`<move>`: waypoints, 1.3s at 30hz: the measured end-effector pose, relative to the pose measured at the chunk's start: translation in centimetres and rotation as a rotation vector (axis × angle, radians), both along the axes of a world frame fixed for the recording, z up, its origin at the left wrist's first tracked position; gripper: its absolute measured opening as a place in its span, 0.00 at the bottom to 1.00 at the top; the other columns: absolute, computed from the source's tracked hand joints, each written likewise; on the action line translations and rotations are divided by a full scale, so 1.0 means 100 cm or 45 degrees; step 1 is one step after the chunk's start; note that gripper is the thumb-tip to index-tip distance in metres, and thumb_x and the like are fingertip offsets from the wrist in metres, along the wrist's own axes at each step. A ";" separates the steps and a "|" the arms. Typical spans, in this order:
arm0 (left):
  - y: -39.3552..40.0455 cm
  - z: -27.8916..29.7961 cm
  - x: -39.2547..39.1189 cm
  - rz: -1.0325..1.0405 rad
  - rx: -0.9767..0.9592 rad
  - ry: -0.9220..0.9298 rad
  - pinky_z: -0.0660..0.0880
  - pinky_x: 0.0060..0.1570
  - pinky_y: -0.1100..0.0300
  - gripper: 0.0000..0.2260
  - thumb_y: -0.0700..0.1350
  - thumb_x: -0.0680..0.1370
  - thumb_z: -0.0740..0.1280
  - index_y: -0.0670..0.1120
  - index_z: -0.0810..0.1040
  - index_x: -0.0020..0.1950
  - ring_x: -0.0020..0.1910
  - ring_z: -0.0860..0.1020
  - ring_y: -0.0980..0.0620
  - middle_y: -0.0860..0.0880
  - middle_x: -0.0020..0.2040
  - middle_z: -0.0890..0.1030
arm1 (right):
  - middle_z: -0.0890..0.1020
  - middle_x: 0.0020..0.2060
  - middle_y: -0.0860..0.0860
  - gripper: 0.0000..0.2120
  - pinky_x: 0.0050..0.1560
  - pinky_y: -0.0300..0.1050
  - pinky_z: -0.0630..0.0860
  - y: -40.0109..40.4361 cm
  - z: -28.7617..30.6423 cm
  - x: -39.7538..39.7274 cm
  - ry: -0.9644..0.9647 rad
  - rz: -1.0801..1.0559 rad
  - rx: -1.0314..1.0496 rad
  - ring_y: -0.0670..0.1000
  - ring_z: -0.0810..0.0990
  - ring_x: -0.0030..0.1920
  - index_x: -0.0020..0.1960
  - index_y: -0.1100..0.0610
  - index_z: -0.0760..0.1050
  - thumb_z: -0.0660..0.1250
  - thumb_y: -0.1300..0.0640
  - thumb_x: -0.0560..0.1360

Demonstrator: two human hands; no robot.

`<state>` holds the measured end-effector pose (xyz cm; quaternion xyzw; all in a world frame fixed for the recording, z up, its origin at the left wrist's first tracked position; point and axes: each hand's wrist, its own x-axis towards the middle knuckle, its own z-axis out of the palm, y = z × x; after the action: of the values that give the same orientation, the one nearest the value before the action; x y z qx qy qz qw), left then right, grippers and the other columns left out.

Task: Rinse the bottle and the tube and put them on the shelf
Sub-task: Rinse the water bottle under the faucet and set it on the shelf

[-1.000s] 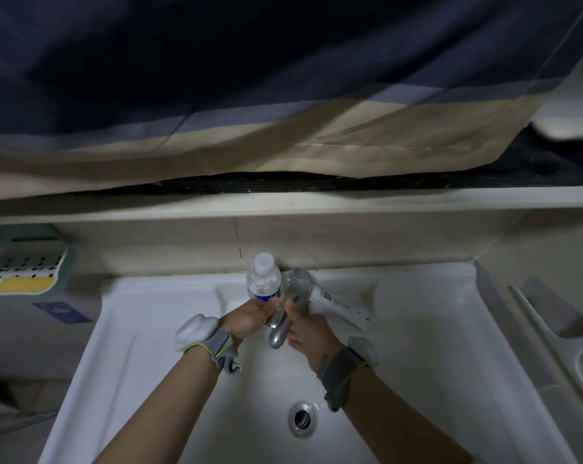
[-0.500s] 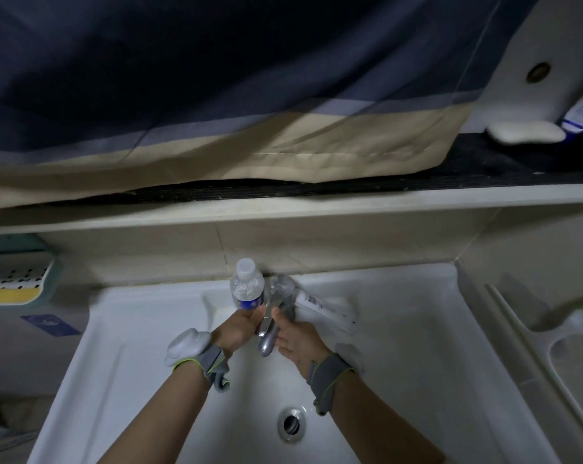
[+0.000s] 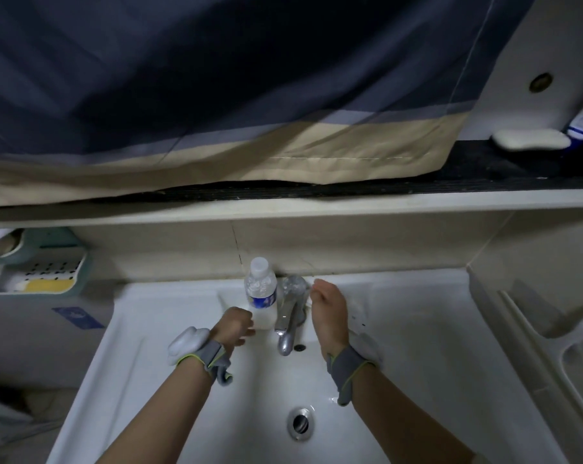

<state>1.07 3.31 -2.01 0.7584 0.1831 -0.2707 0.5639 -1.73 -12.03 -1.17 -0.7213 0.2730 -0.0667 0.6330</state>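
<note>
A clear water bottle (image 3: pixel 261 293) with a white cap and blue label stands upright on the back rim of the white sink (image 3: pixel 156 329), just left of the chrome tap (image 3: pixel 287 324). My left hand (image 3: pixel 234 326) is loosely curled beside the bottle's base, with nothing seen in it. My right hand (image 3: pixel 328 311) reaches past the tap's right side, fingers curled down over the white tube (image 3: pixel 359 318). The tube lies on the rim and is mostly hidden under that hand. The shelf (image 3: pixel 317 209) runs along the wall above the sink.
A dark curtain with a beige hem (image 3: pixel 216 155) hangs over most of the shelf. A white soap bar (image 3: pixel 531 144) lies on the shelf's bare right end. A teal soap dish (image 3: pixel 39 274) is mounted at the left. The drain (image 3: pixel 300 421) sits in the basin.
Both hands have left the tap. My right hand moved right and forward onto the tube, and my left hand drew back beside the bottle's base. The view shifted right.
</note>
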 end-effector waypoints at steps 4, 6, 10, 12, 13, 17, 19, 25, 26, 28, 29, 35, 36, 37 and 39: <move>0.010 0.006 0.005 0.237 -0.107 -0.144 0.66 0.38 0.61 0.14 0.39 0.80 0.56 0.38 0.71 0.64 0.48 0.76 0.47 0.41 0.53 0.73 | 0.79 0.59 0.53 0.15 0.67 0.46 0.69 0.011 0.001 0.013 -0.092 0.074 0.172 0.53 0.76 0.62 0.61 0.58 0.76 0.59 0.55 0.78; 0.010 0.012 0.005 0.242 -0.181 -0.157 0.69 0.54 0.56 0.19 0.43 0.81 0.54 0.39 0.64 0.72 0.64 0.72 0.44 0.40 0.64 0.72 | 0.76 0.65 0.52 0.22 0.71 0.48 0.66 0.022 0.000 0.020 -0.007 0.193 0.358 0.52 0.72 0.67 0.67 0.56 0.71 0.57 0.46 0.78; 0.007 0.021 0.007 0.151 -0.246 -0.186 0.58 0.73 0.52 0.24 0.53 0.81 0.48 0.41 0.60 0.74 0.74 0.63 0.49 0.46 0.75 0.63 | 0.80 0.59 0.51 0.38 0.39 0.47 0.77 0.046 -0.011 0.032 0.271 0.167 0.397 0.52 0.78 0.46 0.59 0.47 0.75 0.50 0.24 0.61; 0.006 0.022 0.008 0.109 -0.281 -0.180 0.55 0.75 0.52 0.26 0.56 0.81 0.46 0.43 0.60 0.74 0.75 0.60 0.52 0.48 0.76 0.61 | 0.80 0.56 0.49 0.42 0.31 0.39 0.68 0.053 -0.017 0.034 0.332 0.072 0.386 0.47 0.70 0.36 0.57 0.44 0.75 0.48 0.19 0.56; 0.005 0.022 0.009 0.090 -0.289 -0.179 0.54 0.75 0.53 0.27 0.58 0.80 0.45 0.45 0.61 0.74 0.75 0.59 0.53 0.49 0.76 0.61 | 0.80 0.54 0.50 0.46 0.31 0.38 0.65 0.055 -0.018 0.034 0.337 0.025 0.366 0.47 0.68 0.35 0.57 0.46 0.75 0.48 0.18 0.53; 0.003 0.023 0.008 0.044 -0.298 -0.184 0.51 0.76 0.52 0.29 0.61 0.79 0.42 0.48 0.62 0.73 0.76 0.57 0.54 0.51 0.76 0.61 | 0.81 0.50 0.50 0.50 0.37 0.39 0.67 0.060 -0.020 0.040 0.326 0.018 0.327 0.48 0.75 0.44 0.56 0.48 0.78 0.47 0.16 0.51; 0.003 0.026 0.006 0.041 -0.305 -0.203 0.50 0.76 0.52 0.28 0.61 0.79 0.42 0.49 0.65 0.71 0.76 0.58 0.54 0.50 0.76 0.62 | 0.83 0.53 0.49 0.49 0.47 0.44 0.73 0.060 -0.034 0.048 0.320 0.078 0.360 0.48 0.79 0.50 0.56 0.48 0.78 0.47 0.16 0.52; 0.004 0.036 -0.003 0.094 -0.323 -0.244 0.50 0.75 0.53 0.20 0.60 0.80 0.43 0.56 0.73 0.47 0.74 0.62 0.54 0.52 0.69 0.70 | 0.78 0.61 0.49 0.55 0.33 0.41 0.67 0.055 -0.046 0.051 0.463 0.243 0.393 0.51 0.75 0.47 0.63 0.40 0.71 0.46 0.14 0.44; 0.005 0.037 -0.005 0.109 -0.322 -0.262 0.51 0.74 0.54 0.21 0.59 0.80 0.42 0.55 0.73 0.48 0.73 0.63 0.54 0.52 0.67 0.71 | 0.78 0.61 0.50 0.55 0.34 0.41 0.68 0.055 -0.038 0.048 0.475 0.252 0.394 0.51 0.75 0.47 0.64 0.40 0.71 0.46 0.14 0.45; 0.005 0.041 -0.008 0.148 -0.324 -0.286 0.52 0.74 0.54 0.22 0.58 0.80 0.43 0.52 0.73 0.53 0.73 0.64 0.53 0.51 0.68 0.71 | 0.74 0.67 0.49 0.54 0.50 0.48 0.72 0.057 -0.016 0.036 0.454 0.305 0.406 0.51 0.75 0.60 0.67 0.41 0.68 0.47 0.15 0.48; 0.007 0.044 -0.011 0.171 -0.322 -0.301 0.52 0.74 0.54 0.22 0.58 0.80 0.43 0.51 0.72 0.57 0.72 0.64 0.54 0.51 0.68 0.71 | 0.70 0.71 0.47 0.52 0.61 0.50 0.69 0.058 -0.004 0.030 0.437 0.347 0.416 0.51 0.71 0.67 0.69 0.42 0.66 0.46 0.16 0.52; 0.015 0.066 -0.030 0.200 -0.293 -0.425 0.54 0.69 0.59 0.20 0.57 0.81 0.42 0.52 0.71 0.58 0.67 0.66 0.57 0.54 0.62 0.71 | 0.68 0.69 0.46 0.31 0.57 0.42 0.60 0.050 0.044 0.002 0.286 0.592 0.396 0.49 0.65 0.71 0.74 0.52 0.63 0.42 0.37 0.78; 0.018 0.069 -0.034 0.204 -0.283 -0.432 0.54 0.70 0.58 0.22 0.57 0.81 0.42 0.50 0.71 0.62 0.69 0.65 0.56 0.53 0.64 0.72 | 0.69 0.68 0.47 0.31 0.58 0.40 0.59 0.051 0.048 -0.002 0.249 0.601 0.420 0.47 0.67 0.67 0.73 0.53 0.64 0.42 0.38 0.79; 0.021 0.074 -0.039 0.208 -0.277 -0.439 0.53 0.71 0.57 0.25 0.57 0.81 0.42 0.48 0.71 0.66 0.71 0.65 0.55 0.51 0.68 0.71 | 0.71 0.68 0.48 0.30 0.58 0.39 0.59 0.053 0.052 -0.006 0.211 0.602 0.428 0.45 0.69 0.62 0.72 0.54 0.65 0.43 0.39 0.79; 0.027 0.083 -0.050 0.216 -0.273 -0.464 0.53 0.71 0.56 0.28 0.58 0.80 0.42 0.45 0.68 0.70 0.73 0.64 0.53 0.48 0.72 0.69 | 0.73 0.67 0.51 0.29 0.58 0.38 0.60 0.060 0.058 -0.015 0.128 0.594 0.403 0.44 0.68 0.56 0.69 0.54 0.68 0.44 0.39 0.79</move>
<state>-3.94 6.01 6.29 0.7124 0.1116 -0.0987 0.6857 -3.27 -6.02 4.64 -0.6593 0.1378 0.1600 0.7216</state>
